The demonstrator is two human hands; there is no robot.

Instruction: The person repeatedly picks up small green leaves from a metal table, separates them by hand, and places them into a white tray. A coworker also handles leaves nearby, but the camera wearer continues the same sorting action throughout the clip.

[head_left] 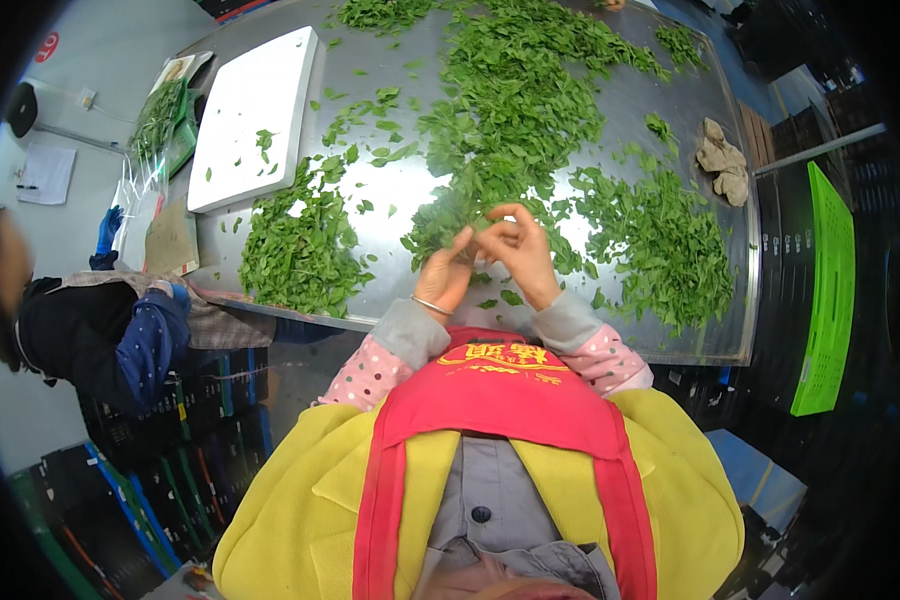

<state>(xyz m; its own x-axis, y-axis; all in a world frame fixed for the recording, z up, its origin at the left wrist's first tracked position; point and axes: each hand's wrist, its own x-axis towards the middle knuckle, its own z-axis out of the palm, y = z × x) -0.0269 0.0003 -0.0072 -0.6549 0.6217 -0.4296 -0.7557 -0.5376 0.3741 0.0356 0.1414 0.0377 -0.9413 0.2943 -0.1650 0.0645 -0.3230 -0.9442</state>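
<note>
My left hand (446, 276), with a bracelet at the wrist, grips a bunch of green leafy sprigs (442, 219) above the metal table. Close against it, my right hand (523, 253) has its thumb and fingers bent together at the stem end of the bunch. The exact bit pinched there is partly hidden by the fingers. Beyond both hands spreads a large heap of leafy greens (514, 112). One flat pile of leaves (300, 255) lies to the left, another leaf pile (671, 255) to the right. A few loose leaves (510, 298) rest just below my hands.
A white foam board (251, 120) with stray leaves on it lies at the table's left. Beside it are a clear bag of greens (157, 112) and a brown cardboard piece (172, 236). A co-worker (120, 322) stands left. A crumpled beige cloth (722, 161) sits near the metal table's (750, 300) right edge.
</note>
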